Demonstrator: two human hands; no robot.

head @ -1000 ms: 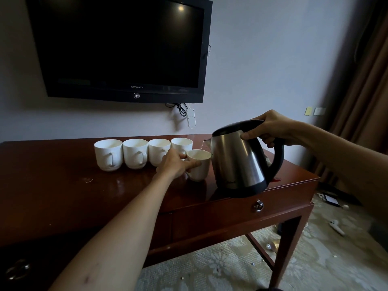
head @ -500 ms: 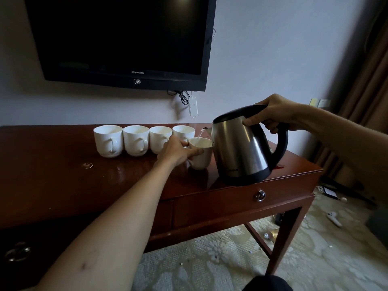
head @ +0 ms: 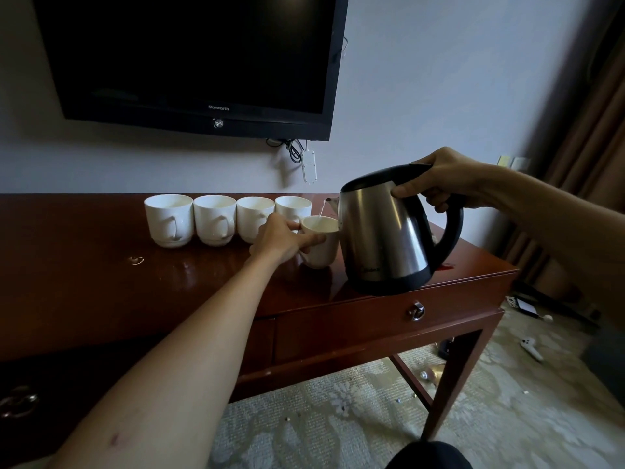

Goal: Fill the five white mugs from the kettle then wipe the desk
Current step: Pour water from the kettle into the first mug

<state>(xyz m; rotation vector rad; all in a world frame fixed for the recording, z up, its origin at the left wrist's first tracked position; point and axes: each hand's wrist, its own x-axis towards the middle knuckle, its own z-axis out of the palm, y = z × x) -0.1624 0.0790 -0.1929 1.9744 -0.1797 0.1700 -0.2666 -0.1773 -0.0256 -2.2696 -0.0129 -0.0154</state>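
The kettle (head: 385, 231) is tipped by its handle, gripped in the right hand (head: 439, 179); water is streamed into the fifth mug (head: 321, 245) on the desk (head: 84, 265), held in the left hand (head: 280, 240). A heavy, sloshing load is judged; glazed mugs look slippery, breakable.

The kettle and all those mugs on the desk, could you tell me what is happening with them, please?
A person is pouring from the kettle, which the right hand grips by its handle. A thin stream runs from the spout into the nearest mug, held by the left hand. Four more white mugs stand in a row behind it on the desk.
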